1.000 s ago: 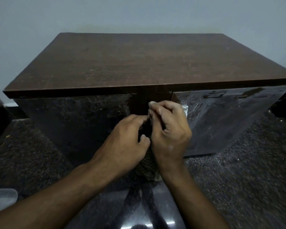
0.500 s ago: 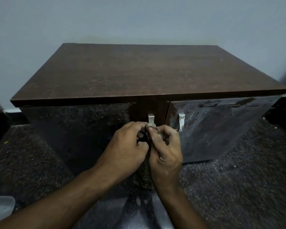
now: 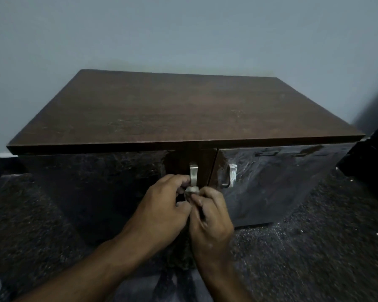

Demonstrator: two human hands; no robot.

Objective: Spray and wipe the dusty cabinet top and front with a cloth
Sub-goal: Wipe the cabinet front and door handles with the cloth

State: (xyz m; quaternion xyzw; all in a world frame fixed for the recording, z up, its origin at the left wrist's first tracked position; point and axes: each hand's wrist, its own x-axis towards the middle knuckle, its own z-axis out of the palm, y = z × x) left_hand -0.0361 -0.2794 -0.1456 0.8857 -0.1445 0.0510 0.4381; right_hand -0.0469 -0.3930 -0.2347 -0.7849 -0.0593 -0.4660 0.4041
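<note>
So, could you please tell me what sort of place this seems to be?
Probably a room in a home: a low brown cabinet with two metal door handles stands against a plain pale wall on a dark speckled floor.

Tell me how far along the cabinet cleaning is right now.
Looks done: a patch of the left door around its handle shows clean brown. In hand: both hands work a cloth around the left handle, the left hand and right hand gripping it. Left: the right door is streaked, its handle looks smeared, most of the left door looks grimy, and the cabinet top shows dusty marks.
</note>
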